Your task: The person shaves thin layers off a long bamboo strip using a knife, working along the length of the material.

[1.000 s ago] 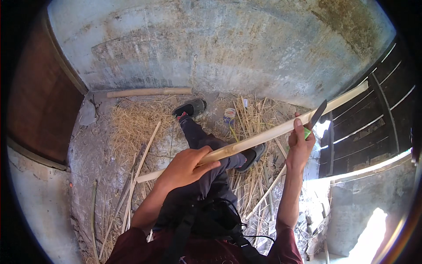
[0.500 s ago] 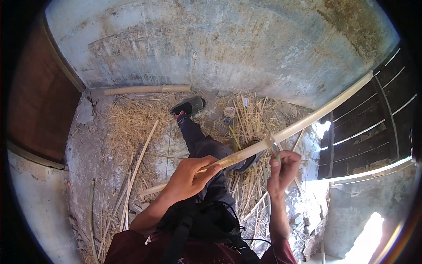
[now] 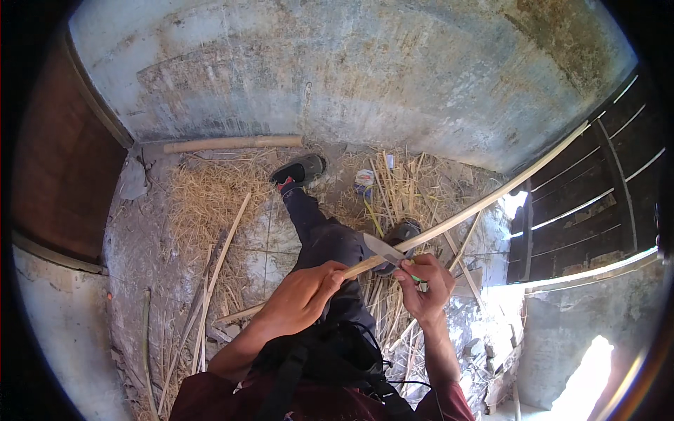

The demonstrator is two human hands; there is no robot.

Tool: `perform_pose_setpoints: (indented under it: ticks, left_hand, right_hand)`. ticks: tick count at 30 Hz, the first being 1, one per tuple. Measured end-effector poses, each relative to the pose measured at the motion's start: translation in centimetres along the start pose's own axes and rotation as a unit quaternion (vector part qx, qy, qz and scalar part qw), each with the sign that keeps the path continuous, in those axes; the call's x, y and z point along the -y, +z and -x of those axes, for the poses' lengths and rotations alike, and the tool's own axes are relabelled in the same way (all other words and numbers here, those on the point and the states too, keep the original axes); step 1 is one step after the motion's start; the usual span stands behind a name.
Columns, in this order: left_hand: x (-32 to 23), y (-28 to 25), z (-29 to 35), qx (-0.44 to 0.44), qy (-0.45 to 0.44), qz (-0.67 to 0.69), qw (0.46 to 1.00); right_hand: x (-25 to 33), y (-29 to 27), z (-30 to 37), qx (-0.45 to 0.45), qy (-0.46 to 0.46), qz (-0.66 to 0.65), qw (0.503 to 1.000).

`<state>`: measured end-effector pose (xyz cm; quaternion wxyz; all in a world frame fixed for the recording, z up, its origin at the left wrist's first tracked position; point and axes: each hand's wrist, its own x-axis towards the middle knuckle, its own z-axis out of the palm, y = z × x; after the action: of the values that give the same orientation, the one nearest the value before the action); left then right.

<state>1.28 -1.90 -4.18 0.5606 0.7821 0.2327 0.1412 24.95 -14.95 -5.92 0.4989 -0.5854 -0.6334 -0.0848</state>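
A long, pale bamboo strip slants from beside my lap up to the right, across my bent leg. My left hand is closed round its lower part, and its lower end shows past my wrist. In my closed right hand is a knife with a green handle, mostly covered by my fingers. The blade points up and left and lies across the strip, a little right of my left hand. Whether its edge bites into the bamboo I cannot tell.
Fine shavings and several loose strips cover the floor round my legs. A bamboo pole lies along the foot of the wall. On the right stands a dark slatted panel, with the strip's far end near it.
My right hand has moved left with the knife, bringing the blade closer to my left hand. The strip has turned and now shows a narrower side.
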Motion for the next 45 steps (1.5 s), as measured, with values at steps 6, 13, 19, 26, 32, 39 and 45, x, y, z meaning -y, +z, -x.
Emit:
perform_pose_setpoints:
  ticks: [6,13,19,26,32,39,45]
  left_hand:
    - [-0.8,0.5,0.1,-0.044,-0.008,-0.015,0.999]
    - [-0.2,0.6,0.0,-0.021,0.044,-0.037,0.998]
    - [-0.1,0.5,-0.2,0.034,0.022,-0.034,0.999]
    - [0.1,1.2,-0.2,0.007,0.021,-0.029,0.999]
    - [-0.2,1.1,-0.4,-0.002,0.031,-0.021,0.999]
    - [0.3,1.7,-0.2,0.0,0.048,-0.06,0.997]
    - [0.5,2.2,-0.1,-0.002,0.086,-0.152,0.985]
  right_hand:
    - [0.1,0.2,0.3,0.019,0.018,-0.001,1.0]
    - [0.1,0.2,0.7,-0.002,0.018,-0.029,0.999]
    - [0.0,0.3,0.7,0.031,-0.017,-0.024,0.999]
    - [0.0,0.5,0.9,0.018,-0.043,-0.035,0.998]
    - [-0.3,0.7,1.1,0.017,-0.037,-0.031,0.999]
    - [0.2,1.0,0.9,0.009,-0.04,-0.042,0.998]
    - [0.2,0.9,0.9,-0.015,-0.035,-0.072,0.997]
